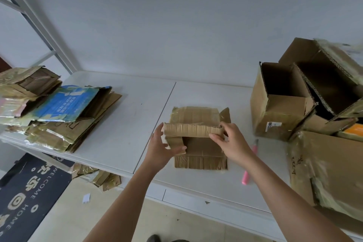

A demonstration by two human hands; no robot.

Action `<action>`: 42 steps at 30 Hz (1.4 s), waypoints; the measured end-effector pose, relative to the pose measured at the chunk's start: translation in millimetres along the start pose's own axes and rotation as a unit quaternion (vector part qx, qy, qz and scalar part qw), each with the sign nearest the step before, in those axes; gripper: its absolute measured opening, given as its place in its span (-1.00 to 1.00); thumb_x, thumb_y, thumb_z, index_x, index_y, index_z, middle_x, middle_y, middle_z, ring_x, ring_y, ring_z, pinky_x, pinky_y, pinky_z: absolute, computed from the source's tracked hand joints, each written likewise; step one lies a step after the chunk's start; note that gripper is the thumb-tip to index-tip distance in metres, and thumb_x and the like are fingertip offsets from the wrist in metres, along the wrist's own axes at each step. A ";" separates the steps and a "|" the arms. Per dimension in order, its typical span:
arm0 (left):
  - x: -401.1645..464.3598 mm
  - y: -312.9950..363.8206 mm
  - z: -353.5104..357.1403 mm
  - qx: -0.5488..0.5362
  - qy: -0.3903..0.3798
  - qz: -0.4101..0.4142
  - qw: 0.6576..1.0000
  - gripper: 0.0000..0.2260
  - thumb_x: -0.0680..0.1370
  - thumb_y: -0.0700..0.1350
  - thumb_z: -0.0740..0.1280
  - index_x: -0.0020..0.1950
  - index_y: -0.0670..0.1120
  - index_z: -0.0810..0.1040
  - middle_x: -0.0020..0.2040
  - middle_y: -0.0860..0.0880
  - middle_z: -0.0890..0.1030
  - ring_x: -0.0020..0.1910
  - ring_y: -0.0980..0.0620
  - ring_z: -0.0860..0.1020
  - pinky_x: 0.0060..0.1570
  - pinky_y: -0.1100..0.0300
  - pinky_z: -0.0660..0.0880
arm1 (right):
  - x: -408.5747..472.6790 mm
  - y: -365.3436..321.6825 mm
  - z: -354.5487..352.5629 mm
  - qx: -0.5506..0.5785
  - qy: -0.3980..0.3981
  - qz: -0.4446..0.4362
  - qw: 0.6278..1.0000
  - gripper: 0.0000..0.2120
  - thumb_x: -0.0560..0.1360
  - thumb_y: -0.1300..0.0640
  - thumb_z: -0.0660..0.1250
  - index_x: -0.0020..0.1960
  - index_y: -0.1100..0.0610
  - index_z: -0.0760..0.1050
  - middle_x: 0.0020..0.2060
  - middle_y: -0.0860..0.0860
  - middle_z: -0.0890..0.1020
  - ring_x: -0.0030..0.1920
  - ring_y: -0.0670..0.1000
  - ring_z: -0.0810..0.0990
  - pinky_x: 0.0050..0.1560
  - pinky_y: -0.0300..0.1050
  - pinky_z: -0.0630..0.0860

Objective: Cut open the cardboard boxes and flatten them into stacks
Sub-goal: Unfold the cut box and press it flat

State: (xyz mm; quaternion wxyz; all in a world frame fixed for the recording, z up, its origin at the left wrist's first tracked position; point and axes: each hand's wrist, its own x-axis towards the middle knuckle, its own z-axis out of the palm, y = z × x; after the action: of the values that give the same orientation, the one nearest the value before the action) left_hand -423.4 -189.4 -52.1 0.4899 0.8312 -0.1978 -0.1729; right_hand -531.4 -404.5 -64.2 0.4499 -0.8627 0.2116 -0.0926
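Brown, half-collapsed small cardboard box (198, 139) sits mid-desk (121, 124), left hand (160, 148) and right hand (232, 144) fingers gripping its walls. Flattened cardboard stack (59, 112) lies left; several open boxes (306, 96) remain uncut, I judge.

Only one text you can read here.
Your dark floor mat (29, 188) says "WELCOME HOME"; the blue flattened box (64, 104) print and box label (272, 126) are illegible.
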 end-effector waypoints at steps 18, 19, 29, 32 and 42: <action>-1.4 1.7 -27.7 -0.332 0.008 -0.298 0.895 -0.69 0.46 -0.27 0.11 0.09 -0.27 0.56 0.01 -0.20 0.64 0.03 -0.18 0.61 0.18 -0.06 0.49 | -13.2 -12.3 -11.3 -0.098 -0.141 -0.032 0.985 -0.75 0.51 0.26 0.38 -0.11 -0.09 0.47 0.41 -0.10 0.42 0.43 -0.05 0.35 0.30 -0.26 0.23; -0.6 3.0 -29.8 -0.309 0.001 -0.308 0.900 -0.76 0.53 -0.14 0.18 0.06 -0.24 0.55 0.01 -0.18 0.63 0.04 -0.19 0.61 0.19 -0.07 0.49 | -14.7 -10.7 -7.8 -0.082 -0.172 -0.010 0.982 -0.70 0.50 0.32 0.32 -0.11 -0.11 0.46 0.43 -0.14 0.37 0.44 -0.08 0.31 0.30 -0.26 0.21; 11.2 14.7 -32.9 -0.095 -0.180 -0.236 0.950 -0.31 0.39 -0.44 0.46 0.42 0.01 0.37 0.23 -0.08 0.53 0.17 -0.09 0.55 0.19 -0.01 0.53 | -5.0 -27.3 -18.0 0.247 0.001 0.177 0.953 -0.35 0.37 -0.13 0.31 0.42 -0.17 0.20 0.39 -0.01 0.31 0.33 0.01 0.40 0.36 0.19 0.36; 10.9 14.7 -26.1 -0.090 -0.096 -0.154 0.979 -0.27 0.34 -0.57 0.37 0.33 0.08 0.42 0.28 0.00 0.50 0.08 -0.05 0.60 0.14 -0.08 0.56 | -4.8 -32.4 -25.0 0.330 0.037 0.191 0.924 -0.29 0.52 -0.19 0.33 0.52 -0.20 0.01 0.35 -0.03 0.35 0.22 0.05 0.50 0.27 0.32 0.44; 9.8 25.5 -30.2 -0.245 0.036 -0.126 0.961 -0.74 0.57 -0.32 0.13 -0.05 -0.14 0.60 -0.10 -0.02 0.67 0.09 -0.06 0.59 0.25 0.04 0.46 | -6.0 -43.2 -47.9 0.363 0.090 0.157 0.914 -0.86 0.59 0.20 0.29 -0.01 0.00 0.59 -0.06 -0.03 0.64 0.01 -0.02 0.58 0.07 0.10 0.60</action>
State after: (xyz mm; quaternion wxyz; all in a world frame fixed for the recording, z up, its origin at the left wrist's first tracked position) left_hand -404.5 -183.0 -16.6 0.6599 0.7094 -0.0253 -0.2461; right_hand -541.3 -415.3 -1.1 0.7201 -0.5834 0.3359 -0.1680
